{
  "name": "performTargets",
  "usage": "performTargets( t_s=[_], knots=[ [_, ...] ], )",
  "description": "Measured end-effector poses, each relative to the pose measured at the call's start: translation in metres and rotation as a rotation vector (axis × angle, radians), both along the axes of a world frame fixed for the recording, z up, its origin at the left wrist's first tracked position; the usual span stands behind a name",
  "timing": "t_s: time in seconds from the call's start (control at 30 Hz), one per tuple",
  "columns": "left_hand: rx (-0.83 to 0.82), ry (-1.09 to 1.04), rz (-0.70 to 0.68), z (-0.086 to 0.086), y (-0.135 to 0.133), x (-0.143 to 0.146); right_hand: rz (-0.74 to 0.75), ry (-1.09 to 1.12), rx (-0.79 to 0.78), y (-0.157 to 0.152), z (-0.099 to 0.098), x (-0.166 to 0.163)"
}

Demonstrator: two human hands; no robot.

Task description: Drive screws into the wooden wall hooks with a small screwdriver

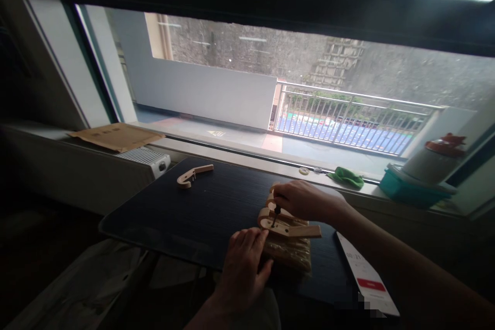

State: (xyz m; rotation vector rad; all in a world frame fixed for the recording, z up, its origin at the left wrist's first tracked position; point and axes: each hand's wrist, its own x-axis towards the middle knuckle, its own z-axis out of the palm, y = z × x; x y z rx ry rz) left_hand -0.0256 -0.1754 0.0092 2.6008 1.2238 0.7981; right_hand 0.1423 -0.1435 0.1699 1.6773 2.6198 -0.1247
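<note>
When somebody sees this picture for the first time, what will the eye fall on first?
At the middle of the dark table, the right hand pinches a small dark tool onto a curved wooden piece, while the left hand touches it from the near side. A second wooden piece lies alone at the table's far left, below the big bright window.

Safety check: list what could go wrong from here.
The small dark tool in the right hand bears down on the wooden piece close to the left hand; a slip could jab it. The piece rests on a bag of parts, so it may rock. The phone lies at the table edge and could be knocked off.
</note>
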Motion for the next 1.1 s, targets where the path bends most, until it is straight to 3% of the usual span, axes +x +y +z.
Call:
performTargets(
  t_s=[0.43, 0.63, 0.9, 1.1],
  knots=[
    [-0.316, 0.445, 0.09, 0.05, 0.011, 0.019, -0.016, -0.002, -0.022, -0.005, 0.003, 0.001],
    [-0.236, 0.48, 0.052, 0.053, -0.008, 0.014, -0.003, -0.007, 0.012, -0.002, 0.0, 0.006],
    [-0.222, 0.656, 0.041, 0.061, 0.003, 0.03, -0.01, -0.027, -0.002, -0.001, 0.003, 0.001],
    [-0.116, 0.552, 0.014, 0.046, -0.005, 0.015, 0.048, -0.04, -0.08, 0.001, 0.009, -0.001]
  ],
)
